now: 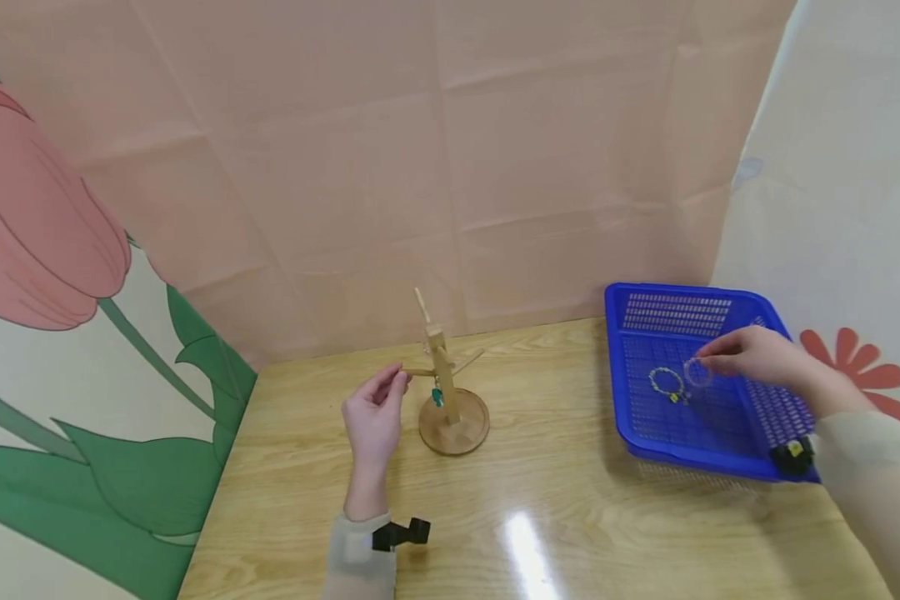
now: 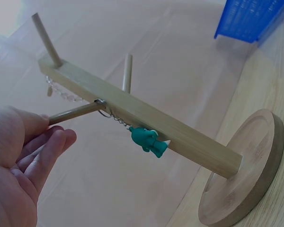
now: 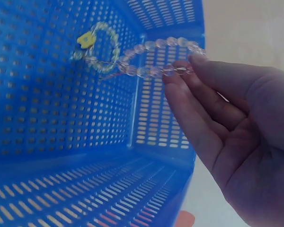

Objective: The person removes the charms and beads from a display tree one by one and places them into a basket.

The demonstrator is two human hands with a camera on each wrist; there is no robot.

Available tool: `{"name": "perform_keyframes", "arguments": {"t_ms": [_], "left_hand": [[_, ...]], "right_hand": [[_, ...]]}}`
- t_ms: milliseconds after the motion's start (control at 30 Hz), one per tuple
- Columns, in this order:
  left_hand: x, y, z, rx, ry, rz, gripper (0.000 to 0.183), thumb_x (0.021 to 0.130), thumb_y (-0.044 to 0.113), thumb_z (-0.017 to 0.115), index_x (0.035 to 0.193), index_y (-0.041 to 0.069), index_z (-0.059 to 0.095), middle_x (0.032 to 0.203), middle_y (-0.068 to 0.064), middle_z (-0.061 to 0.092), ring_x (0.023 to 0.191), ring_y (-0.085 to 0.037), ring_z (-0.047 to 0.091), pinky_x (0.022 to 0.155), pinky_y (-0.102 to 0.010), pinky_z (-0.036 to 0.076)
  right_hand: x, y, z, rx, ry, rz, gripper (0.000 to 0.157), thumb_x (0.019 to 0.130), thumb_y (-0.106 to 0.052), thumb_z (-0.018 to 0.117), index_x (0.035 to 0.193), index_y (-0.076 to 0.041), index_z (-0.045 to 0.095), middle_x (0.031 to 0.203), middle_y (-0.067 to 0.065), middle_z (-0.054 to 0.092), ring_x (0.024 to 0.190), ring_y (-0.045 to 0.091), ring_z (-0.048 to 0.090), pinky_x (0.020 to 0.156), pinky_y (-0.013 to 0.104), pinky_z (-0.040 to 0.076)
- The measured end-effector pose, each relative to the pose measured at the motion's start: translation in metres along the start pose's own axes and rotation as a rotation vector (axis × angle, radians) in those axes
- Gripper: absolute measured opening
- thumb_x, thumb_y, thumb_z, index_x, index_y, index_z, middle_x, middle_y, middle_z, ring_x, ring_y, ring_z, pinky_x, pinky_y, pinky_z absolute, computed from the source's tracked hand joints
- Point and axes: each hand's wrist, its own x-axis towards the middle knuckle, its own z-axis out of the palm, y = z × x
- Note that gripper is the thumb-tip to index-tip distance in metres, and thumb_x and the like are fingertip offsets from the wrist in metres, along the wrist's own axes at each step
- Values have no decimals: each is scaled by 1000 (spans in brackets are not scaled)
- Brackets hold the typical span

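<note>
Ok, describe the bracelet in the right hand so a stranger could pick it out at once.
On the wood-grain table, find the blue basket at the right. The right hand holds a loop of clear, pinkish beads over it. Unlike the greenish bracelet lying in the basket with its yellow charm, this one is pinched and shows no yellow.

Smooth wooden stand (image 2: 146, 117), plastic basket (image 1: 619, 375), glossy bracelet beads (image 3: 172, 41), shiny wood-grain tabletop (image 1: 555, 442)

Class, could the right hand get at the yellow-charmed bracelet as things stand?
Probably yes: the right hand is over the open basket, near that bracelet, though it pinches a pink bracelet.
</note>
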Motion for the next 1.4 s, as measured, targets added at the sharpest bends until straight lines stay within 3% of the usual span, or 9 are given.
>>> {"name": "perform_keyframes", "arguments": {"t_ms": [200,367,500,767,1033,1300,1400], "left_hand": [[0,3,0,-11,0,2,16,94,-1,66,108,-7,71,99,-26,72,88,-39,72,76,-26,60],[1,2,-1,-8,-3,5,16,95,1,66,108,-7,71,99,-26,72,88,-40,71,76,-25,60],[1,0,-1,-4,0,5,16,94,1,67,108,-6,72,98,-24,73,87,-40,72,76,-25,60],[0,0,0,-12,3,5,16,94,-1,66,108,-8,71,98,-24,72,88,-42,71,76,-26,60],[0,0,-2,-25,-5,0,17,94,0,67,109,-9,71,99,-25,72,89,-44,70,77,-25,60],[-1,1,-1,13,6,-1,16,93,1,68,107,-5,72,97,-23,73,84,-29,73,75,-27,61],[0,0,-1,9,6,5,16,93,0,68,107,-6,72,97,-23,73,85,-30,73,75,-26,61]], "right_hand": [[3,12,3,-1,-138,4,25,97,-21,66,110,-1,73,97,5,74,85,19,68,69,29,58],[4,17,2,-2,-200,15,23,96,-19,66,107,0,74,85,1,70,71,12,60,61,25,53],[5,21,4,-35,-193,19,22,96,-18,66,105,0,74,79,-1,67,66,11,56,58,26,51],[12,28,3,-105,-165,55,24,96,-18,65,103,3,73,83,3,70,72,16,60,61,32,55],[15,22,0,-161,-114,50,32,94,-21,65,105,8,72,79,0,67,71,16,61,62,37,58],[17,9,3,-181,-97,0,31,96,-24,64,106,5,73,73,-4,62,68,13,55,61,31,51],[18,2,0,-184,-93,7,32,97,-25,64,107,4,72,74,-4,61,68,14,55,62,32,52]]}}
